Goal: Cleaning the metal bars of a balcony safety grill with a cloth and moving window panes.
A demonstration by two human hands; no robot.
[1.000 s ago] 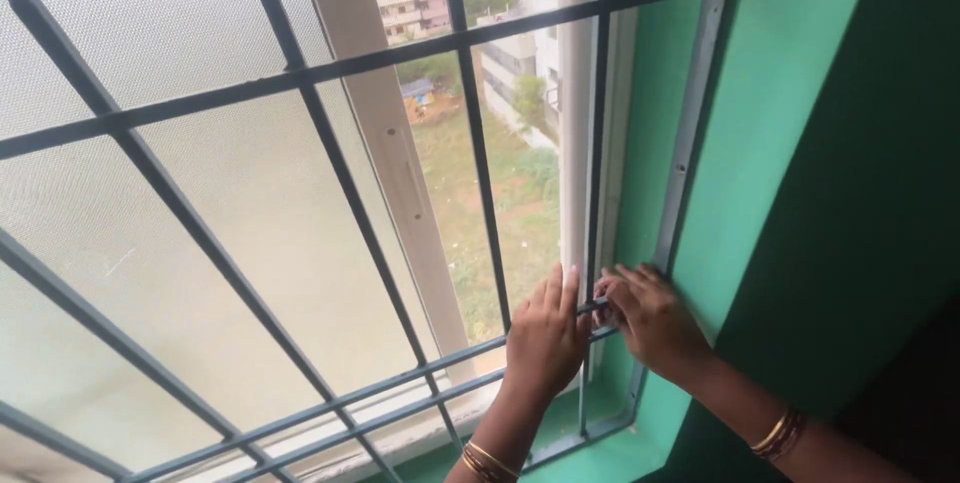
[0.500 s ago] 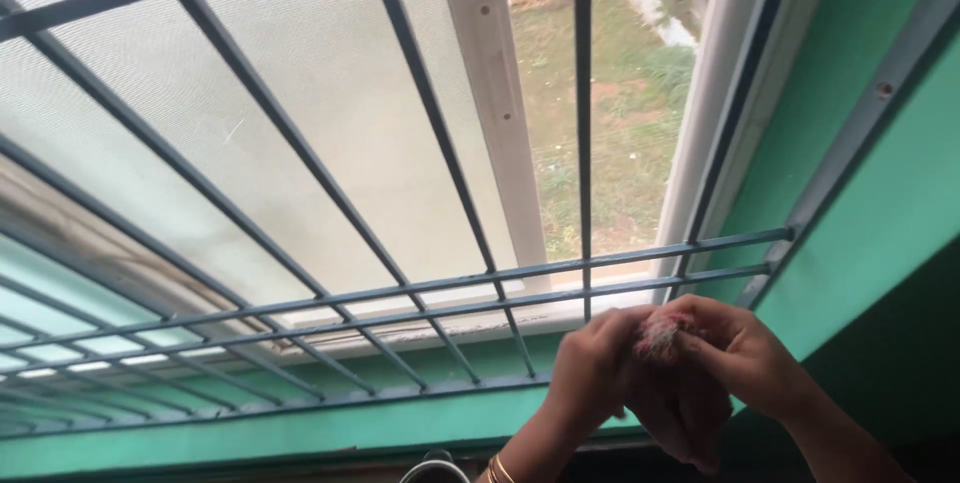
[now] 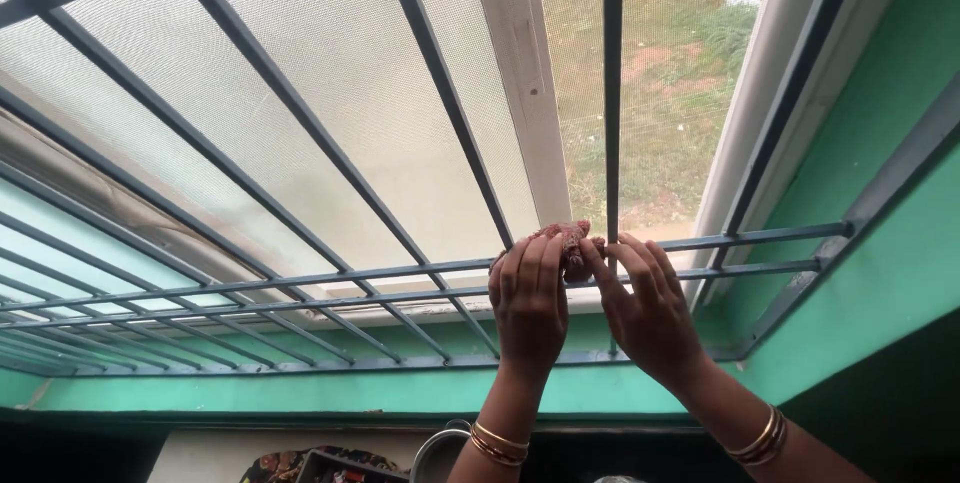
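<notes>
Head view. Two hands are raised against a dark grey metal window grille (image 3: 440, 73). The left hand (image 3: 528, 305) and the right hand (image 3: 650, 313) stand side by side, fingers extended upward, fingertips pressing one reddish, crumpled cloth wad (image 3: 570, 246) onto two closely spaced horizontal grille bars (image 3: 300, 288). The wad sits between the hands, beside one vertical bar (image 3: 612, 93). Each wrist bears gold bangles (image 3: 495, 441). One round metal vessel rim (image 3: 440, 453) lies below the green sill (image 3: 300, 393).
</notes>
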